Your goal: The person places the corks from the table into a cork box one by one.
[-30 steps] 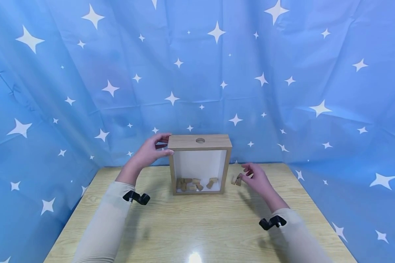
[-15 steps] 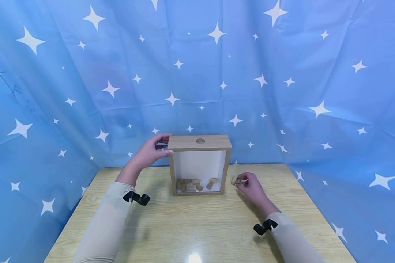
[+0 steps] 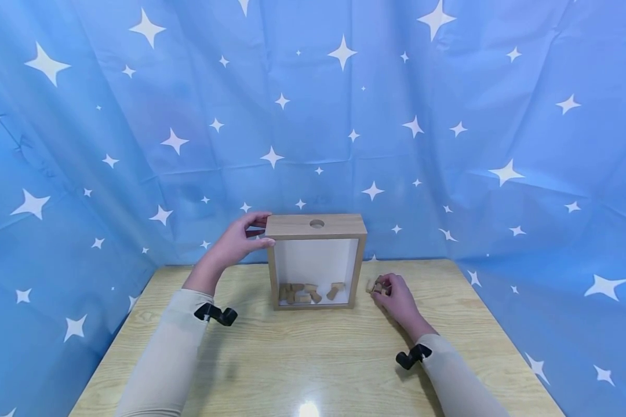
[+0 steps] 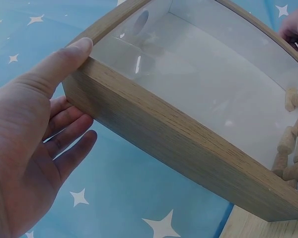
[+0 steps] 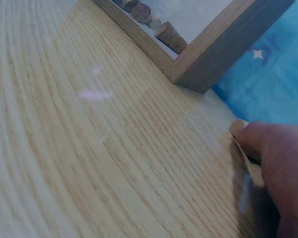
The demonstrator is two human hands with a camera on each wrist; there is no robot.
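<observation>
A wooden shadow box (image 3: 292, 227) with a clear front stands upright on the table, a round hole (image 3: 317, 223) in its top. Several corks (image 4: 287, 140) lie along its bottom inside. My left hand (image 3: 235, 240) holds the box's upper left corner, thumb on the front edge and fingers behind, as the left wrist view shows. Right of the box, my right hand (image 3: 400, 301) is down at the tabletop with thumb and fingers curled on a cork among a few loose ones. A cork (image 5: 237, 126) shows past the fingertip in the right wrist view; the fingers partly hide the others.
The light wood-grain table (image 3: 313, 353) reaches back to a blue curtain (image 3: 313, 116) with white stars, close behind the box. Black wrist mounts (image 3: 216, 314) sit on both sleeves.
My right hand has lowered onto the loose corks, and its fingers have closed in on them; the forearm has shifted left. The left hand and box stay put.
</observation>
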